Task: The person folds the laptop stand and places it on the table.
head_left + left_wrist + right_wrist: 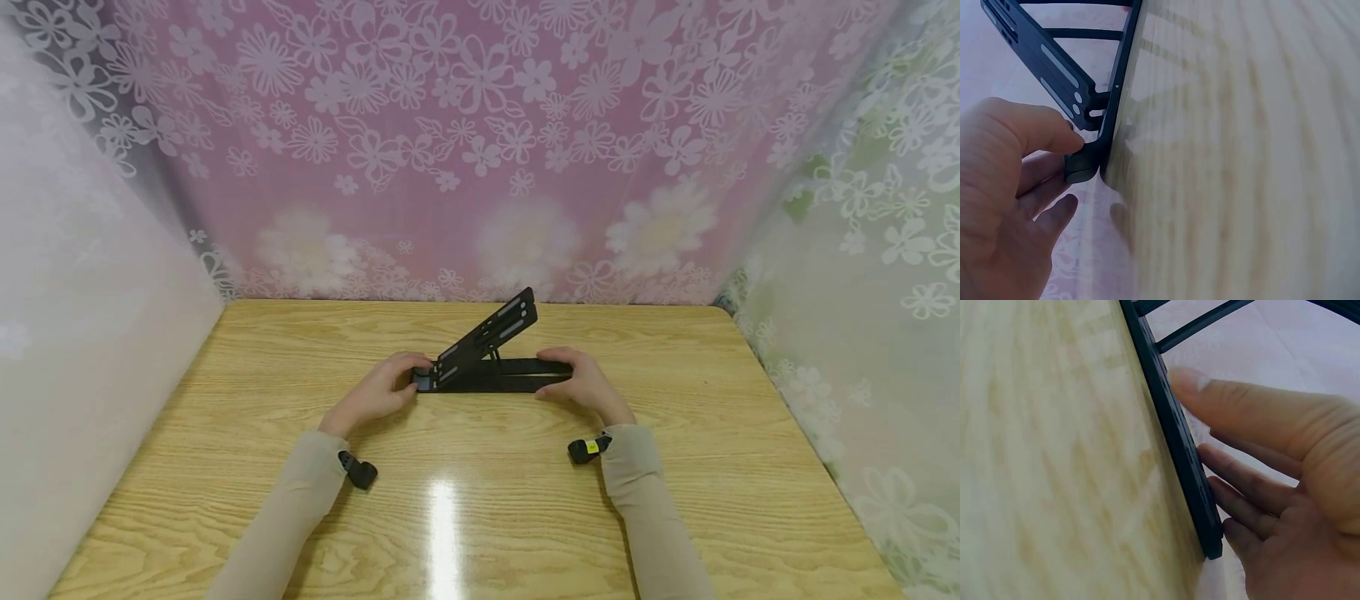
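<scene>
Behind, floral cloth (480, 150); under stand (467, 353), table (510, 458).

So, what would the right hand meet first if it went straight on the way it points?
The right hand would likely meet the stand, whose end its thumb and fingers span; depth is unclear.

A wood-grain tabletop (517, 500), yellowish brown, is bounded on 3 sides by patterned hangings. The far hanging (480, 150) is pink to mauve, with white flower motifs above and 3 large, pale blossoms toward its lower edge; the left hanging (82, 333) is whitish, and the right hanging (847, 267) is pale with white flowers and green leaves. A narrow, bright reflection (444, 542) marks the near tabletop, slightly left of center.
</scene>
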{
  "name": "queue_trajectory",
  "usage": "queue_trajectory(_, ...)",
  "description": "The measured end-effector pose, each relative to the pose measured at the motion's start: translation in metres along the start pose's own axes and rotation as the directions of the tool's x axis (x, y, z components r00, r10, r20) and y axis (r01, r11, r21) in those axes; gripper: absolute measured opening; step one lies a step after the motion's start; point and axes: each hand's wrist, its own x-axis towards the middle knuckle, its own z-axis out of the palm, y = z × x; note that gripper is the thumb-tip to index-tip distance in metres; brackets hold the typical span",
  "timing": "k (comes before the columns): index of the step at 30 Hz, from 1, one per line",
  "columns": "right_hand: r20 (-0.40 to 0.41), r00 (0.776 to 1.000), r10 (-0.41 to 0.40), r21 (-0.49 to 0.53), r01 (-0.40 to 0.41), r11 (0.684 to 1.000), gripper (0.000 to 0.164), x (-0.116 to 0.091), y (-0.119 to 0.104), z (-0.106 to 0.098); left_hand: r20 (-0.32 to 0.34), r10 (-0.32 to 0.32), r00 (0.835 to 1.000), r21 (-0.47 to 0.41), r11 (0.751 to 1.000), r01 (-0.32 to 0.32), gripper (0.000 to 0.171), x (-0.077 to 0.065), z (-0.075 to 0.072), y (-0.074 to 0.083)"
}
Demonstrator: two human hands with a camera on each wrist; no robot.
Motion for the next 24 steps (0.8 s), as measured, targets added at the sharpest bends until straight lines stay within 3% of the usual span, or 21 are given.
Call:
queue_trajectory(8,0.000,1.000,-0.023,-0.034,0.023,0.999,0.064,0.000,0.002,0.001,-0.049,0.039,0.998,-0.001,0.999,-0.039,0.036,0.006,-0.001,0.008)
queue_trajectory(15,-0.027,0.999,-0.036,-0.021,0.035,0.999,0.063,0.000,0.007,0.003,-0.131,0.000,0.991,0.021,1.000,0.002,0.041,0.015,0.000,0.038)
queue_trajectory(24,-0.058,0.998,-0.038,0.007,0.039,0.999,0.058,0.001,0.014,0.005,-0.314,0.084,0.946,0.015,0.996,-0.083,0.044,0.031,0.009,0.079)
